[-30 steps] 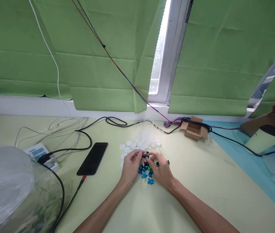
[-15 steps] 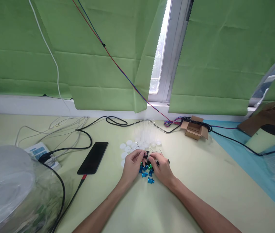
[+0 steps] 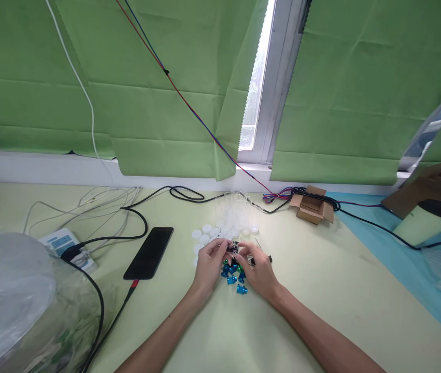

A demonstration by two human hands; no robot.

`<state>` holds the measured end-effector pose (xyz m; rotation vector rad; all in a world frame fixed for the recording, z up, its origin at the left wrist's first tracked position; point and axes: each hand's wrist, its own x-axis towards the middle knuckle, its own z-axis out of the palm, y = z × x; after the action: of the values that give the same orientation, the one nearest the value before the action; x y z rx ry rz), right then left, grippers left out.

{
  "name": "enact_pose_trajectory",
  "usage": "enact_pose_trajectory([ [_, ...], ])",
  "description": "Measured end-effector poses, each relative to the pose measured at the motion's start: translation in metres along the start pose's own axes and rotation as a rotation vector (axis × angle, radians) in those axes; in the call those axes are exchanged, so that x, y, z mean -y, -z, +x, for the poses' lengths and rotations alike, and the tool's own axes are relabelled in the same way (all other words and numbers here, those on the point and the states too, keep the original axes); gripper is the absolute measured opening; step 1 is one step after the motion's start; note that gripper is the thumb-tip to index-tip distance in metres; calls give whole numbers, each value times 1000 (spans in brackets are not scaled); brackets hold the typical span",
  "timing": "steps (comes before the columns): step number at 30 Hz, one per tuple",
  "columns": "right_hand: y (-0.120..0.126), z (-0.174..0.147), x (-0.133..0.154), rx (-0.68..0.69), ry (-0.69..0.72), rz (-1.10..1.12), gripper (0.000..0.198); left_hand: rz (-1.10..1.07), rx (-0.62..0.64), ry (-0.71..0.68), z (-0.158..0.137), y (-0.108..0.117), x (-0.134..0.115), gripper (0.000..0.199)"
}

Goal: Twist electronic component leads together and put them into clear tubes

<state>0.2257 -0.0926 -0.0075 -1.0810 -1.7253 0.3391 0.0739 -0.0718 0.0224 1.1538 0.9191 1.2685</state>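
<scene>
Just beyond the blue pieces, which serve as landmark, a small dark part is held raised between two hands. Its left end is pinched between the thumb and forefinger of the left hand, which is placed left of the blue pieces. The part's right end is met by the fingertips of the right hand, placed right of them; whether it is gripped there cannot be told, as the contact is too small to make out. The part thus lies in the gap between both sets of fingertips. Among the blue pieces, green pieces are seen, partly covered by the hands. Beyond them, to the left, white discs are spread, and straight beyond, clear tubes are grouped. A phone is laid well to their left.
</scene>
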Motion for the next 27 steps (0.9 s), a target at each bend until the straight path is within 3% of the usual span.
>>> enact_pose_trajectory([
  [10, 0, 0, -1, 30, -51, -8, 15, 65, 42, -6, 0, 1, 3, 26],
  [21, 3, 3, 2, 66, -34, -54, 36, 129, 78, -40, -3, -2, -3, 26],
  [27, 1, 1, 1, 28, -91, 4, 17, 45, 61, -14, -1, 0, 1, 26],
])
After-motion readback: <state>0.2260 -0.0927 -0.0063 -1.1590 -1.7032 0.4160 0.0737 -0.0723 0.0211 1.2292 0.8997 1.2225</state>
